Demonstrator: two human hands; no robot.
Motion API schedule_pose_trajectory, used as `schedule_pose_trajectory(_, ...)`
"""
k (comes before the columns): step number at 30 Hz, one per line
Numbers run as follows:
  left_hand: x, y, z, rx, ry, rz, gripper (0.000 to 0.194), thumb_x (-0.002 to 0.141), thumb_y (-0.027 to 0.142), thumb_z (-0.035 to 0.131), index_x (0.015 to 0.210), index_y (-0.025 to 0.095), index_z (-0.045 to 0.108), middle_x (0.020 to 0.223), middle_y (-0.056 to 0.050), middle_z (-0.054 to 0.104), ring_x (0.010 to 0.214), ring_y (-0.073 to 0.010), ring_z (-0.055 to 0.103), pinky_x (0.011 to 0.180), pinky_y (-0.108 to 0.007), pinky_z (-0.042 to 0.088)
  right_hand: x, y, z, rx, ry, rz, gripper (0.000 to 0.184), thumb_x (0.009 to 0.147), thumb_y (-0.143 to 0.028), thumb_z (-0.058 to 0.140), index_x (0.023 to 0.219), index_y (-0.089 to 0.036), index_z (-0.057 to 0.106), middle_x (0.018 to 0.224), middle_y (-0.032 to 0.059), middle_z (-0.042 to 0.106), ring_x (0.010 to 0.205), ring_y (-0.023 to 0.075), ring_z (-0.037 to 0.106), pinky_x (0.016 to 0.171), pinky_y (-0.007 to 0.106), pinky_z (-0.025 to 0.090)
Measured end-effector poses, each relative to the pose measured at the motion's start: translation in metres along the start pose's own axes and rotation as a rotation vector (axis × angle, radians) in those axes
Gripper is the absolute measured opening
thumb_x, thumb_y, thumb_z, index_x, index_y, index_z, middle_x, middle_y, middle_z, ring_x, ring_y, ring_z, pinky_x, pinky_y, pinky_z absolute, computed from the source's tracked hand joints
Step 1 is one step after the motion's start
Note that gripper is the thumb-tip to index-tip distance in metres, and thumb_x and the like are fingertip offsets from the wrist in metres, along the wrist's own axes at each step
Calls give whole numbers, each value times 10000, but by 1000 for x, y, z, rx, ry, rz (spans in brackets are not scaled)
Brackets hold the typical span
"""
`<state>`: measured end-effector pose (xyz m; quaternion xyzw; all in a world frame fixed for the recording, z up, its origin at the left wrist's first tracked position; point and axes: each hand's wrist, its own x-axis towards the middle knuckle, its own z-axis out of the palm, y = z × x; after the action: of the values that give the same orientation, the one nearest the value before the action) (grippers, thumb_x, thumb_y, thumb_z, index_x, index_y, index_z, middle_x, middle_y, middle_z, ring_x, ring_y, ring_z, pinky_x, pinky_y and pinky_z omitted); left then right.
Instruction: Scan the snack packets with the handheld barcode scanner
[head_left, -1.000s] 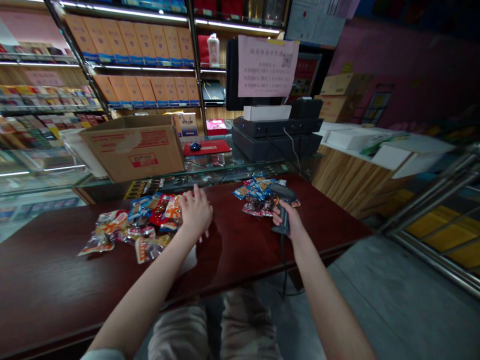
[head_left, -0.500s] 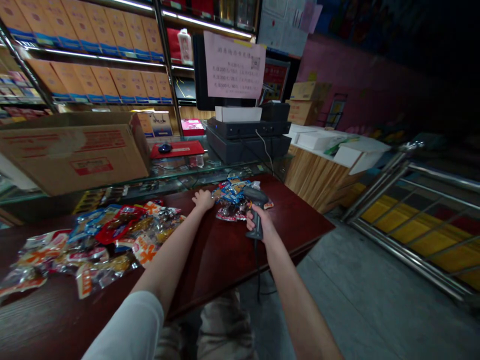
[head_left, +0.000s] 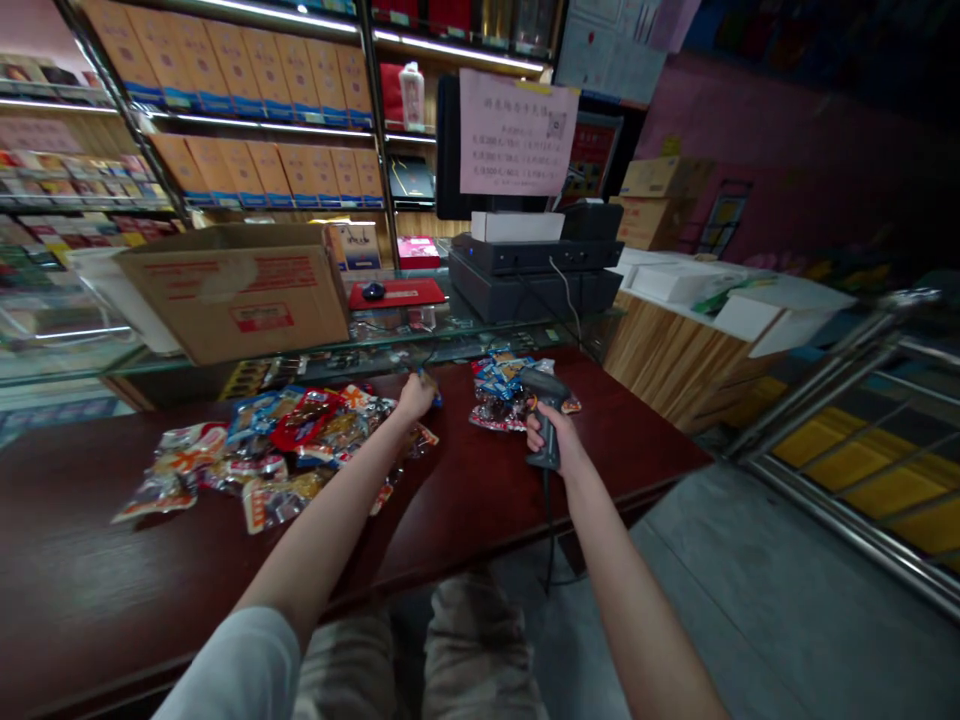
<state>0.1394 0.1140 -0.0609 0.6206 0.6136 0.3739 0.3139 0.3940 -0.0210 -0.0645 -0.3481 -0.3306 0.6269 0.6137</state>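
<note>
My right hand (head_left: 553, 436) is wrapped round the grip of a dark grey barcode scanner (head_left: 546, 385), its head over the smaller pile of snack packets (head_left: 499, 385). That pile has blue packets on top and red-and-clear ones below. My left hand (head_left: 415, 398) is closed on a small snack packet (head_left: 436, 399), mostly hidden by the fingers, with a bit of blue showing. Left of this hand lies a larger pile of clear, orange, red and blue snack packets (head_left: 307, 430), partly behind my forearm.
A cardboard box (head_left: 240, 300) stands on the glass counter behind the dark red table (head_left: 465, 500). Farther right are a mouse (head_left: 373, 290) on a red mat and a cash register (head_left: 532, 285) with a monitor. The scanner's cable (head_left: 550, 540) hangs over the table's front edge. A metal railing (head_left: 847, 480) stands at right.
My left hand has drawn away from the smaller pile towards the larger one, with a small packet in its fingers. The scanner stays over the smaller pile. The view has turned left.
</note>
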Motion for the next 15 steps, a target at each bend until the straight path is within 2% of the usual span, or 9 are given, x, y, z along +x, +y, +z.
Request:
schedule_pose_trajectory(3, -22, -10, -16, -109, 57, 36, 351, 797, 126, 635, 1147, 132, 604, 1118, -131, 736, 1008, -234, 727, 876, -354, 589, 3, 0, 6, 6, -74, 19, 320, 773, -408, 756, 938, -223, 552, 550, -101, 490, 350, 59, 376, 351, 191, 323)
schedule_pose_trajectory(6, -44, -18, -30, -359, 34, 70, 492, 833, 146, 600, 1316, 171, 507, 1188, -113, 704, 932, -209, 738, 792, -368, 625, 6, 4, 23, -11, -128, 51, 303, 796, -402, 736, 969, -219, 569, 548, -102, 482, 348, 58, 368, 350, 188, 310)
schedule_pose_trajectory(9, -60, -25, -42, -586, -20, 123, 568, 852, 185, 582, 1400, 199, 431, 1181, -120, 691, 842, -217, 746, 712, -401, 640, 11, 11, 52, -37, -181, 92, 296, 798, -398, 734, 967, -213, 576, 555, -98, 494, 352, 59, 376, 353, 194, 315)
schedule_pose_trajectory(12, -67, -34, -50, -617, -1, 168, 563, 837, 201, 598, 1382, 191, 459, 1181, -137, 689, 838, -244, 750, 729, -437, 642, 21, 21, 85, -47, -211, 103, 312, 786, -390, 745, 974, -209, 573, 557, -99, 502, 360, 61, 386, 361, 196, 322)
schedule_pose_trajectory(15, -68, -40, -55, -685, 21, 156, 575, 830, 204, 612, 1385, 193, 461, 1213, -144, 677, 869, -261, 754, 774, -464, 637, 30, 34, 110, -70, -230, 134, 321, 779, -384, 750, 977, -209, 568, 539, -106, 493, 355, 63, 381, 362, 196, 309)
